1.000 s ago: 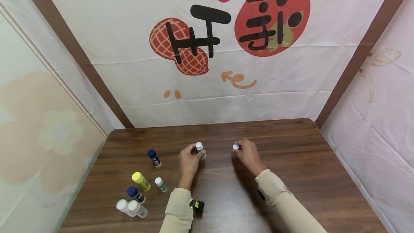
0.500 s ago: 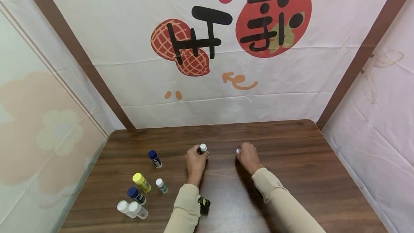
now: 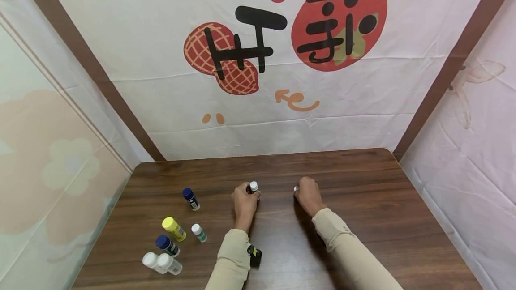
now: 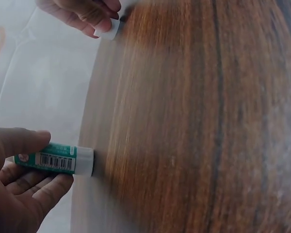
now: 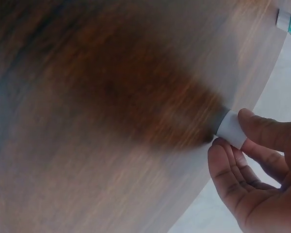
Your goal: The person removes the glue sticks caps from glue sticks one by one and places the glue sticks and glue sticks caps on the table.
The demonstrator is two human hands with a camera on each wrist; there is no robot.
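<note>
Near the back of the table, my left hand point(image 3: 244, 202) grips a glue stick point(image 3: 254, 187) with a green label and a white top. Its barcode faces the left wrist camera, and the white lower end point(image 4: 84, 161) appears to stand on the tabletop. To the right, my right hand point(image 3: 309, 196) pinches a small white cap point(image 5: 231, 129) between thumb and fingers, low against the wood. Most of that cap is hidden behind the hand in the head view. A gap of bare wood separates the two hands.
On the left of the brown table point(image 3: 363, 245) stand a small green-and-white glue stick point(image 3: 199, 232), a yellow one point(image 3: 174, 228), two blue-capped ones point(image 3: 191, 198) and two white-capped ones point(image 3: 169, 264). A printed cloth wall point(image 3: 258, 138) rises behind the back edge.
My left hand has moved slightly right with its glue stick, lowering it to the table. The right hand has shifted slightly right and down, with the cap now less visible.
</note>
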